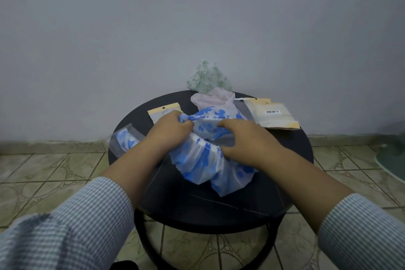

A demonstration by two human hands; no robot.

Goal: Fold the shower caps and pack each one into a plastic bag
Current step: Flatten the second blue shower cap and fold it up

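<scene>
A white shower cap with blue flowers [203, 160] lies crumpled in the middle of a round black table [293, 160]. My left hand [169, 132] grips a bunched part of its rim at the far left. My right hand [243, 140] pinches the elastic edge near the middle. A clear plastic bag holding a folded blue cap [125, 141] lies at the table's left edge. Behind the cap sit a pink shower cap [213, 98] and a green-patterned one [208, 76]. An empty bag with a yellow header card [163, 110] lies behind my left hand.
Packaged bags with a barcode label [274, 115] lie at the back right of the table. The table stands against a grey wall [197, 17] on a tiled floor [43, 173]. A dark green object [394, 155] sits on the floor at the right edge.
</scene>
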